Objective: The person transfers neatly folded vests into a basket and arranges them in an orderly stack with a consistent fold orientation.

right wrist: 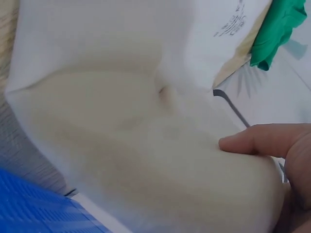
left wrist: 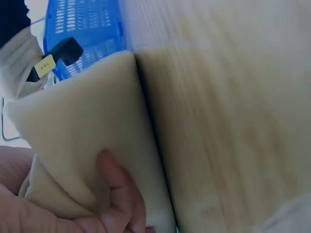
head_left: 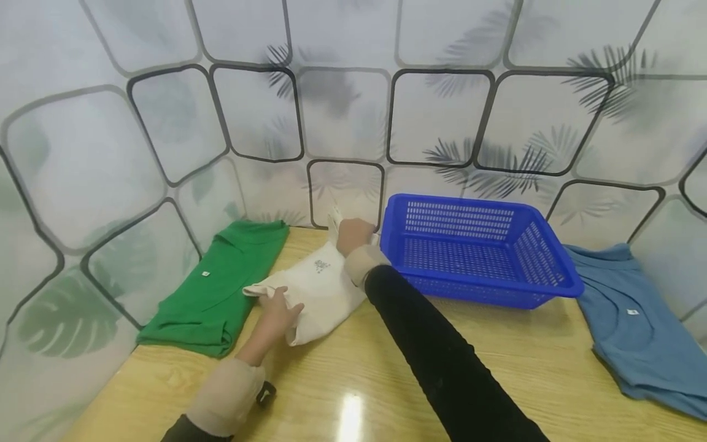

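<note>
A cream cloth [head_left: 326, 288] with a small dark print lies partly lifted above the wooden table, between a green shirt and a blue basket. My left hand [head_left: 278, 316] pinches its near left edge, and in the left wrist view the fingers [left wrist: 121, 187] curl against a folded layer. At the far end, beside the basket, my right hand [head_left: 355, 235] grips the raised edge of the same cloth. The right wrist view shows the thumb [right wrist: 257, 140] lying on the cream fabric [right wrist: 146, 160]; the other fingers are mostly hidden behind it.
A blue perforated plastic basket [head_left: 477, 282] stands right of the cloth, with nothing visible inside. The folded green shirt [head_left: 221, 288] lies on the left, and a folded blue shirt [head_left: 635, 325] on the right. A patterned curtain [head_left: 342, 123] rises behind the table [head_left: 497, 362].
</note>
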Action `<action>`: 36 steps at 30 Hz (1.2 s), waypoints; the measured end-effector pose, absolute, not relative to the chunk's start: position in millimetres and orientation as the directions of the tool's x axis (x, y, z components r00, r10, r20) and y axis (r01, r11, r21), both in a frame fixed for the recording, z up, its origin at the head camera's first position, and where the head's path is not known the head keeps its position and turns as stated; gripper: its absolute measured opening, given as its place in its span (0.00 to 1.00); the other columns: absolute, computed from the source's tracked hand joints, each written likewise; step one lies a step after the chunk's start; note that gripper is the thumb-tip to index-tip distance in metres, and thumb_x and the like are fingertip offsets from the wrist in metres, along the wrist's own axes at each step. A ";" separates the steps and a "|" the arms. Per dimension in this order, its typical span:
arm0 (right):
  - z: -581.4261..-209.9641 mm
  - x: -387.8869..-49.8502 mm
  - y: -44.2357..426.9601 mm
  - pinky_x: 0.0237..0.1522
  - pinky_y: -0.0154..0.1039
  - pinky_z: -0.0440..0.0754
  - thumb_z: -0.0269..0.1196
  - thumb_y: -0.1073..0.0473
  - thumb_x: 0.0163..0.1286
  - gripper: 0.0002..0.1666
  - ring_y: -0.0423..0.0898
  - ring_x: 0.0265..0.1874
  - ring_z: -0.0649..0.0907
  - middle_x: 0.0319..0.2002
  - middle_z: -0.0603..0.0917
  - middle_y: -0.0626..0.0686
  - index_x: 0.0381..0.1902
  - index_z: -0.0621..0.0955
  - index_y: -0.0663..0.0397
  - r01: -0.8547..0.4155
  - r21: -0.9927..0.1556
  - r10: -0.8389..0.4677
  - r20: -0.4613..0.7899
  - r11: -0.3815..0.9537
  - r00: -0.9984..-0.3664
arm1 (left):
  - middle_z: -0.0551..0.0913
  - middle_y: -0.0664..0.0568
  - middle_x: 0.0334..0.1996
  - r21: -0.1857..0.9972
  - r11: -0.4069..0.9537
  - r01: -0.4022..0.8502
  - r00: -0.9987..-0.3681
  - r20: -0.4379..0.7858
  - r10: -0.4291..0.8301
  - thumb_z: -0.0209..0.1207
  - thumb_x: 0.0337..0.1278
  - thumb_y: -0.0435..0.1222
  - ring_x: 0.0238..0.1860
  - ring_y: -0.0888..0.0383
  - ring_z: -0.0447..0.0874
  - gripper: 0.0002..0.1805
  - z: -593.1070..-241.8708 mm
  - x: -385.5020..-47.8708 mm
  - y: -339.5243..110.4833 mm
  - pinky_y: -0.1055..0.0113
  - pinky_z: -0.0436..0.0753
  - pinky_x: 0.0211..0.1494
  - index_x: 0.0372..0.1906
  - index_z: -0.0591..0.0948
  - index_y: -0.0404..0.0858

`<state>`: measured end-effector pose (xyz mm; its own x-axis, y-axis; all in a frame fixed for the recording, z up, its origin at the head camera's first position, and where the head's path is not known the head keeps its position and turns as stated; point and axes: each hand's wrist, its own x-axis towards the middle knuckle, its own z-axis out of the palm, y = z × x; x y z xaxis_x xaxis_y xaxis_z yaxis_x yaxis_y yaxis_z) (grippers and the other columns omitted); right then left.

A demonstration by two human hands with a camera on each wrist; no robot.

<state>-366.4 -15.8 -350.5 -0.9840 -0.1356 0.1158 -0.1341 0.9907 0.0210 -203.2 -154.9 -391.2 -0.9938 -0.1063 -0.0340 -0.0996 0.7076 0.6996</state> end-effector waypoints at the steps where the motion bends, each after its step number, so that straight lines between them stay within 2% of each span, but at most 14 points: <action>1: -350.0 -364.0 -17.4 0.42 0.50 0.79 0.57 0.56 0.62 0.12 0.48 0.37 0.85 0.37 0.87 0.53 0.39 0.83 0.53 -0.142 0.024 -0.144 0.121 0.990 -0.982 | 0.58 0.16 0.57 0.706 0.701 -0.104 -0.993 -0.032 -0.116 0.55 0.58 0.31 0.61 0.27 0.55 0.31 -391.2 -203.7 -155.4 0.42 0.67 0.62 0.61 0.60 0.16; 5: -344.2 -353.3 -25.0 0.29 0.41 0.77 0.58 0.59 0.61 0.08 0.45 0.31 0.84 0.33 0.86 0.50 0.35 0.83 0.51 -0.185 0.028 -0.187 0.164 0.982 -0.969 | 0.54 0.16 0.58 0.703 0.706 -0.082 -0.991 0.018 -0.134 0.54 0.54 0.26 0.60 0.28 0.58 0.32 -387.5 -201.3 -154.5 0.42 0.67 0.63 0.62 0.58 0.15; 7: -337.6 -347.8 -28.3 0.26 0.39 0.77 0.59 0.60 0.60 0.06 0.44 0.29 0.84 0.32 0.86 0.50 0.33 0.83 0.50 -0.203 0.022 -0.204 0.185 0.979 -0.961 | 0.52 0.17 0.59 0.699 0.713 -0.063 -0.989 0.055 -0.141 0.54 0.54 0.26 0.59 0.28 0.61 0.33 -383.0 -199.3 -153.3 0.42 0.68 0.63 0.63 0.57 0.16; 11: -320.6 -339.4 -29.7 0.26 0.40 0.80 0.59 0.61 0.59 0.05 0.45 0.29 0.84 0.31 0.86 0.51 0.32 0.82 0.51 -0.222 -0.020 -0.213 0.219 0.975 -0.952 | 0.53 0.22 0.60 0.688 0.725 -0.032 -0.978 0.127 -0.164 0.54 0.57 0.28 0.52 0.30 0.70 0.32 -369.6 -196.0 -150.5 0.43 0.73 0.55 0.65 0.58 0.22; 14: -307.3 -336.7 -24.7 0.26 0.42 0.81 0.60 0.61 0.58 0.04 0.47 0.29 0.84 0.30 0.86 0.52 0.32 0.81 0.52 -0.219 -0.079 -0.195 0.239 0.972 -0.951 | 0.54 0.25 0.61 0.692 0.722 -0.027 -0.968 0.163 -0.193 0.53 0.59 0.30 0.49 0.31 0.73 0.31 -358.3 -194.6 -151.3 0.43 0.75 0.51 0.66 0.60 0.27; 17: -290.6 -336.8 -12.6 0.28 0.44 0.81 0.60 0.60 0.56 0.05 0.49 0.31 0.84 0.31 0.85 0.53 0.32 0.79 0.53 -0.210 -0.160 -0.170 0.235 0.964 -0.957 | 0.54 0.26 0.62 0.721 0.693 -0.014 -0.959 0.187 -0.214 0.53 0.60 0.32 0.51 0.32 0.71 0.30 -347.0 -194.8 -155.9 0.42 0.74 0.52 0.67 0.61 0.30; 20: -269.6 -336.8 8.7 0.35 0.46 0.81 0.61 0.59 0.55 0.10 0.51 0.36 0.83 0.37 0.84 0.54 0.36 0.78 0.54 -0.190 -0.267 -0.142 0.191 0.945 -0.971 | 0.53 0.27 0.63 0.765 0.645 -0.003 -0.959 0.181 -0.220 0.53 0.60 0.31 0.55 0.33 0.68 0.31 -334.8 -197.7 -161.3 0.42 0.71 0.57 0.68 0.60 0.31; 24: -242.9 -336.0 50.0 0.44 0.46 0.80 0.63 0.56 0.54 0.21 0.53 0.41 0.80 0.46 0.82 0.56 0.47 0.77 0.57 -0.187 -0.437 -0.131 0.155 0.880 -0.979 | 0.51 0.27 0.65 0.803 0.596 0.026 -0.962 0.182 -0.202 0.53 0.59 0.32 0.62 0.34 0.61 0.32 -316.6 -205.3 -166.6 0.42 0.64 0.65 0.69 0.59 0.33; 30: -220.4 -332.3 123.0 0.43 0.46 0.82 0.65 0.57 0.55 0.28 0.52 0.40 0.79 0.49 0.79 0.60 0.53 0.75 0.62 -0.148 -0.736 -0.080 0.127 0.661 -0.989 | 0.58 0.34 0.66 0.814 0.549 0.191 -0.945 0.303 -0.121 0.57 0.57 0.32 0.65 0.39 0.60 0.33 -294.0 -226.8 -161.8 0.42 0.60 0.68 0.69 0.64 0.40; 33: -216.2 -330.7 158.7 0.44 0.46 0.82 0.65 0.56 0.58 0.30 0.50 0.41 0.79 0.53 0.76 0.60 0.58 0.73 0.61 -0.118 -0.807 -0.045 0.113 0.578 -0.993 | 0.61 0.37 0.65 0.832 0.485 0.267 -0.933 0.349 -0.085 0.59 0.55 0.32 0.63 0.42 0.62 0.33 -289.5 -244.1 -151.4 0.44 0.61 0.68 0.68 0.66 0.43; 36: -217.1 -327.1 188.9 0.40 0.42 0.83 0.65 0.53 0.60 0.33 0.47 0.38 0.79 0.53 0.75 0.60 0.61 0.71 0.60 -0.092 -0.823 0.006 0.116 0.561 -0.993 | 0.62 0.38 0.63 0.845 0.439 0.305 -0.931 0.361 -0.047 0.59 0.54 0.32 0.62 0.43 0.62 0.33 -290.0 -261.0 -138.7 0.45 0.61 0.68 0.67 0.67 0.44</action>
